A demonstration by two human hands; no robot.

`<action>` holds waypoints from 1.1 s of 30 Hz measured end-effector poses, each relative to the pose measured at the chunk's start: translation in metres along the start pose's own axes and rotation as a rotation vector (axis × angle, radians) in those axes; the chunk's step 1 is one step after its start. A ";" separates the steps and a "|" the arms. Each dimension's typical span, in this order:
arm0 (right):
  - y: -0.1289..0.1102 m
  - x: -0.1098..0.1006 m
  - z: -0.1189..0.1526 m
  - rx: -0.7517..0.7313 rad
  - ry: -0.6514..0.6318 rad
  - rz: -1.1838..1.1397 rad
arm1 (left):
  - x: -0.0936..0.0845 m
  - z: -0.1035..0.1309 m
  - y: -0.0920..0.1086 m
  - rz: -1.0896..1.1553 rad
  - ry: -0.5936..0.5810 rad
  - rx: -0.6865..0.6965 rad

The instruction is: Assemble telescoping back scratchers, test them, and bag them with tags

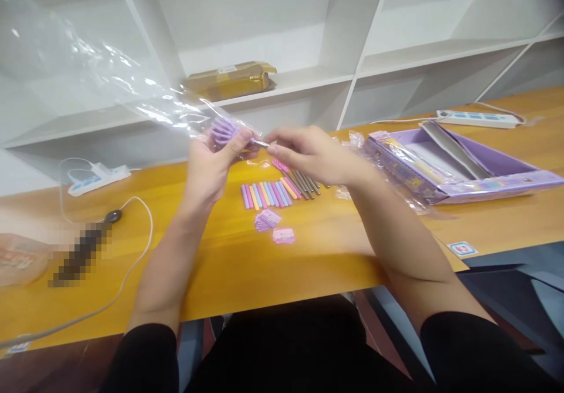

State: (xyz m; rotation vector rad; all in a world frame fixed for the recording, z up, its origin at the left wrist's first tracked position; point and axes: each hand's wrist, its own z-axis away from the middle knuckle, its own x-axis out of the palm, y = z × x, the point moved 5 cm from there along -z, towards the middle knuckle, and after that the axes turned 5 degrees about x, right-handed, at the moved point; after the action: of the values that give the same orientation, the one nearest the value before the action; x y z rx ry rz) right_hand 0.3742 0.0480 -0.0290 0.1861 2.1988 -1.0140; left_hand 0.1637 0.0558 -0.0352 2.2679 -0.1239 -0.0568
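My left hand (209,161) is closed around a purple plastic piece (224,130) with several finger-like prongs. A thin metal rod (261,143) sticks out of the purple piece to the right. My right hand (311,153) pinches the far end of this rod between thumb and fingers. A large transparent plastic bag (145,96) stretches from beside my left hand to the upper left. Below my hands lie a row of pastel sticks (267,195), several metal rods (305,184) and a pink piece (280,165), partly hidden by my right hand.
Small purple cards (267,219) and pink cards (283,235) lie nearer me. An open purple box (493,190) with plastic wrapping stands right. Power strips (99,180) and a cable (147,228) lie on the wooden table (229,269). A taped carton (229,81) sits on the shelf.
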 end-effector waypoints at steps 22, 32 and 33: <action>0.003 0.003 -0.005 0.051 0.077 0.021 | -0.031 -0.017 0.008 0.013 0.188 0.164; -0.004 0.016 -0.007 0.056 0.169 -0.009 | 0.010 -0.002 -0.027 0.233 0.178 0.015; -0.003 0.016 -0.006 0.062 0.161 -0.027 | 0.008 -0.004 -0.028 0.231 0.191 0.014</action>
State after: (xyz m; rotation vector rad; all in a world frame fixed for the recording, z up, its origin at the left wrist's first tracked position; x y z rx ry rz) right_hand 0.3580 0.0482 -0.0346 0.2761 2.3211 -1.1178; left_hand 0.1734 0.0755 -0.0539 2.2451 -0.2844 0.2828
